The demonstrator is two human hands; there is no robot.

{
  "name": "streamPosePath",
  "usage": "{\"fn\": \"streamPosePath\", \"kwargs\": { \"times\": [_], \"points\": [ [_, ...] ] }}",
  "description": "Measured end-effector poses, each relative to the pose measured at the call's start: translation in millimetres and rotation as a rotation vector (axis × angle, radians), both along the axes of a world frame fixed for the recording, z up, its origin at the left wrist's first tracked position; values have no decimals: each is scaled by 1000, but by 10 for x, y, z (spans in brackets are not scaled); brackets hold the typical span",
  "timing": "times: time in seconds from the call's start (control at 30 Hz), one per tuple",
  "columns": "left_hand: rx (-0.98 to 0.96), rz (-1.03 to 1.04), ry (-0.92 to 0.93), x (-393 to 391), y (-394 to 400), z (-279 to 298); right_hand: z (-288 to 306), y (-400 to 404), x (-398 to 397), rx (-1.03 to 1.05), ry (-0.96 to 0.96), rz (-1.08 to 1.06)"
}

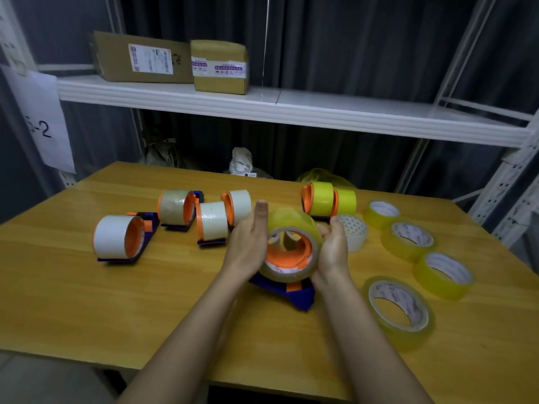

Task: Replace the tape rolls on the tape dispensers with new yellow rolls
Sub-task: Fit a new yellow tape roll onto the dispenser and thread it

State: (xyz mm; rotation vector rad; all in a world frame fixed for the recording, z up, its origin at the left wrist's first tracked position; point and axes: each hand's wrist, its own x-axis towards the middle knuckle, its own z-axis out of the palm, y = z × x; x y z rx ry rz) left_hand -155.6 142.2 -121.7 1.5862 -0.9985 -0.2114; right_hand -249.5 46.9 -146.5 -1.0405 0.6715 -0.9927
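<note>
— How are the hands set?
— Both forearms reach in from the table's (73,287) near edge. The left hand (248,243) lies flat, fingers straight, against the left side of the yellow roll (291,252); the right hand (334,249) cups its right side, fingers curled round it.
— And the roll?
— On the blue dispenser (294,294), mid-table.
— Room around it?
— Bare wood toward the near-left corner; loose yellow rolls (399,313) line the right edge, white-roll dispensers (116,240) left.

Both hands (291,243) flank a yellow roll (291,252) on a blue dispenser (294,295).
</note>
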Motion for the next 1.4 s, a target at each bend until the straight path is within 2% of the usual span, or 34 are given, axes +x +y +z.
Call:
{"fn": "streamPosePath", "kwargs": {
  "times": [0.07, 0.13, 0.2, 0.27, 0.43, 0.63, 0.77, 0.87, 1.0, 1.1, 1.23, 1.33, 1.4],
  "points": [
    [33, 46, 14, -3, -10, 16, 53, 50, -6, -34, 53, 48],
    [44, 84, 43, 5, -10, 41, 87, 121, -30, -180, 122, 38],
    [23, 98, 54, -18, -6, 61, 119, 186, -59, -397, 183, -42],
    [-18, 101, 49, -70, -10, 74, 155, 205, -53, -510, 192, -155],
    [-73, 133, 82, -114, -6, 115, 130, 127, 12, -451, 124, -165],
    [-106, 91, 95, -148, 57, 156, 186, 179, -52, -508, 97, -161],
    [115, -61, 247, 1, 19, 137, 243, 138, -75, -454, 143, -83],
    [211, -277, 437, 178, 93, 94, 287, 105, -148, -540, 180, 63],
    [302, -454, 332, 297, 198, 119, 252, 114, -177, -833, 283, 186],
    [340, -534, 228, 190, 275, 182, 235, 150, -167, -877, 307, 206],
    [226, -442, 289, 104, 282, 82, 211, 171, -176, -862, 338, 206],
    [169, -309, 439, 83, 254, -63, 153, 135, -245, -795, 322, 172],
    [102, -301, 516, 76, 262, -99, 115, 115, -321, -741, 339, 199]
  ]
}}
